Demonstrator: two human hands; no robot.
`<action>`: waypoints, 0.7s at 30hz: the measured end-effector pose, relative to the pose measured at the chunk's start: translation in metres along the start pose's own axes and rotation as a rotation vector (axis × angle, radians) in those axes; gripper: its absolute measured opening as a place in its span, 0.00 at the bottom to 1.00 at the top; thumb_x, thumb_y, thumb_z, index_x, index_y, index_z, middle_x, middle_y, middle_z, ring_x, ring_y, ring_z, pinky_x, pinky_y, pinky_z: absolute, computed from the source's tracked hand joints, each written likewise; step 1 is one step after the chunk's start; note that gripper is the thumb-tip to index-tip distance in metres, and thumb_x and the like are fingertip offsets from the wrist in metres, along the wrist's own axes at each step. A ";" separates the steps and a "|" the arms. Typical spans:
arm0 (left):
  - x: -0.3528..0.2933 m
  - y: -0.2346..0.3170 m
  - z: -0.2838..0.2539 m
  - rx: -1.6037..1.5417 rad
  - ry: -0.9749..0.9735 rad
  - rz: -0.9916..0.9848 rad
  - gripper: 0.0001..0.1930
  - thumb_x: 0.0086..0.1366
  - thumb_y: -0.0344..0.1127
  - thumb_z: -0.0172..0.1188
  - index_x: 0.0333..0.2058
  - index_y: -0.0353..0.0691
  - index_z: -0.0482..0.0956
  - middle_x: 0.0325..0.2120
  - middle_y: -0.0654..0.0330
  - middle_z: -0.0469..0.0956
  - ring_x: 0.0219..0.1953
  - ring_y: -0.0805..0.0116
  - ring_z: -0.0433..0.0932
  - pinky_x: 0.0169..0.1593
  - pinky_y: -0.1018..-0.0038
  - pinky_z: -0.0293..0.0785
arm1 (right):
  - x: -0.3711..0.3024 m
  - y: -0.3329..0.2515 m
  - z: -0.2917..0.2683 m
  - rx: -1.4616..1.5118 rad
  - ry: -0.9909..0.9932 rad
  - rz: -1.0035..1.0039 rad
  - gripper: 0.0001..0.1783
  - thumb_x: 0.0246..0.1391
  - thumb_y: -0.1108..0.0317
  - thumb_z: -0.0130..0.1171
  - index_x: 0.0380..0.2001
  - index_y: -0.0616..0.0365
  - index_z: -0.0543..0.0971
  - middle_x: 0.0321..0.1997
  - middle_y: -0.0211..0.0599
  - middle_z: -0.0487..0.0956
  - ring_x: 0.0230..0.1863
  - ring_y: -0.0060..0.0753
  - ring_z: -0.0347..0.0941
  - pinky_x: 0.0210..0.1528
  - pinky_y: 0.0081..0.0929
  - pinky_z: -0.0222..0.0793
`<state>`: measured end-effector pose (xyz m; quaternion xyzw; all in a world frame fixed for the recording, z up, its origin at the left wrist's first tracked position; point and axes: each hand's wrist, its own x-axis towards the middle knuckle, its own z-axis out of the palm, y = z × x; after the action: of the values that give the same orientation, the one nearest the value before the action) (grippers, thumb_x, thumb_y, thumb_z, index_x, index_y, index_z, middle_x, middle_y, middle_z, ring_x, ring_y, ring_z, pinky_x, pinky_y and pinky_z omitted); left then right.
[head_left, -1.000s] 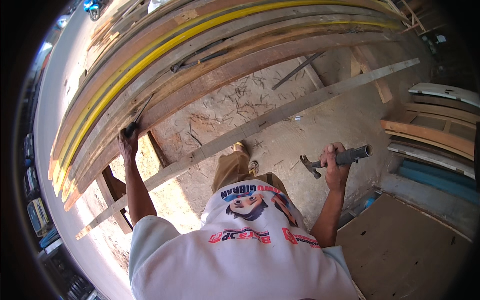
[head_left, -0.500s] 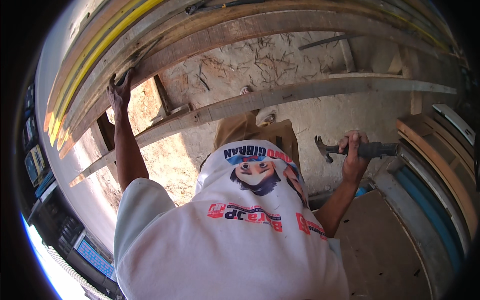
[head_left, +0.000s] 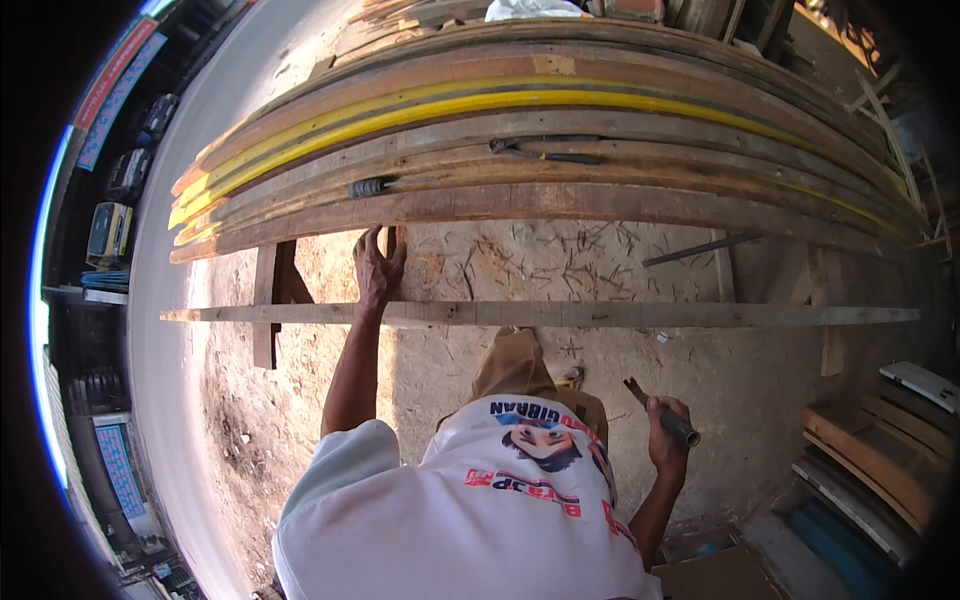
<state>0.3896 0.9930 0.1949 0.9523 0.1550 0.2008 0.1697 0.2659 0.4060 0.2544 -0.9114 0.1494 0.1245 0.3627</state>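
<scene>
Planks (head_left: 560, 200) rough weathered wood; one painted yellow; hammer (head_left: 660, 412) dull metal.

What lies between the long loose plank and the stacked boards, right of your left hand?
In the head view, bare ground strewn with loose nails lies between the plank and the stacked boards, right of the left hand.

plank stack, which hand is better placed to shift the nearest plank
Left. The left hand already rests against the edge of the nearest plank, while the right hand is low by the hip, gripping a hammer.
</scene>
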 end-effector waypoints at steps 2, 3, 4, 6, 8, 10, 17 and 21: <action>0.032 -0.032 -0.002 0.078 0.046 0.053 0.32 0.63 0.39 0.67 0.63 0.36 0.69 0.59 0.41 0.71 0.63 0.42 0.68 0.68 0.53 0.63 | -0.010 0.039 0.029 -0.003 -0.007 0.001 0.26 0.63 0.46 0.63 0.47 0.60 0.79 0.37 0.45 0.81 0.40 0.45 0.80 0.46 0.40 0.76; 0.058 -0.039 -0.001 0.041 0.098 0.098 0.31 0.63 0.38 0.66 0.63 0.36 0.68 0.59 0.42 0.71 0.63 0.41 0.67 0.67 0.53 0.64 | -0.008 0.045 0.037 0.223 -0.023 0.092 0.26 0.63 0.48 0.64 0.49 0.61 0.79 0.36 0.46 0.81 0.36 0.43 0.81 0.42 0.38 0.76; 0.071 -0.048 0.007 0.007 0.106 0.116 0.31 0.63 0.37 0.65 0.63 0.36 0.68 0.60 0.42 0.70 0.62 0.41 0.67 0.67 0.53 0.64 | -0.025 0.053 0.040 0.420 -0.066 0.214 0.25 0.62 0.50 0.65 0.50 0.61 0.78 0.35 0.46 0.81 0.33 0.41 0.82 0.38 0.35 0.77; 0.106 -0.058 0.027 0.065 0.134 -0.059 0.29 0.67 0.40 0.60 0.62 0.34 0.67 0.59 0.41 0.71 0.61 0.40 0.68 0.64 0.51 0.66 | -0.033 0.078 0.050 0.477 -0.050 0.298 0.22 0.63 0.52 0.65 0.47 0.61 0.78 0.32 0.42 0.80 0.26 0.30 0.80 0.28 0.28 0.74; 0.112 -0.074 0.045 0.047 -0.001 -0.134 0.28 0.66 0.42 0.60 0.62 0.35 0.68 0.58 0.40 0.72 0.62 0.38 0.68 0.63 0.50 0.69 | -0.055 0.086 0.053 0.544 0.041 0.438 0.24 0.64 0.50 0.64 0.47 0.62 0.75 0.29 0.40 0.79 0.26 0.30 0.79 0.27 0.27 0.73; 0.148 -0.088 0.036 0.065 -0.044 -0.064 0.29 0.65 0.43 0.61 0.61 0.37 0.68 0.59 0.41 0.70 0.61 0.38 0.68 0.61 0.50 0.70 | -0.062 0.073 0.067 0.592 0.129 0.520 0.26 0.65 0.48 0.63 0.50 0.61 0.73 0.28 0.41 0.79 0.25 0.32 0.79 0.26 0.28 0.74; 0.169 -0.084 0.014 0.068 -0.284 0.074 0.38 0.55 0.55 0.73 0.60 0.44 0.69 0.57 0.45 0.68 0.60 0.40 0.69 0.58 0.48 0.71 | -0.086 0.044 0.130 0.844 0.319 0.515 0.36 0.59 0.45 0.66 0.61 0.55 0.67 0.48 0.46 0.79 0.49 0.50 0.75 0.47 0.43 0.75; 0.168 -0.116 0.000 0.074 -0.355 0.260 0.39 0.53 0.56 0.74 0.59 0.45 0.69 0.55 0.46 0.70 0.60 0.42 0.69 0.57 0.49 0.71 | -0.099 0.015 0.173 1.010 0.383 0.467 0.46 0.56 0.39 0.66 0.71 0.50 0.64 0.64 0.48 0.77 0.65 0.59 0.71 0.63 0.51 0.72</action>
<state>0.5093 1.1581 0.2058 0.9902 0.0060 0.0443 0.1321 0.1488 0.5345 0.1568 -0.5751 0.4498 -0.0525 0.6813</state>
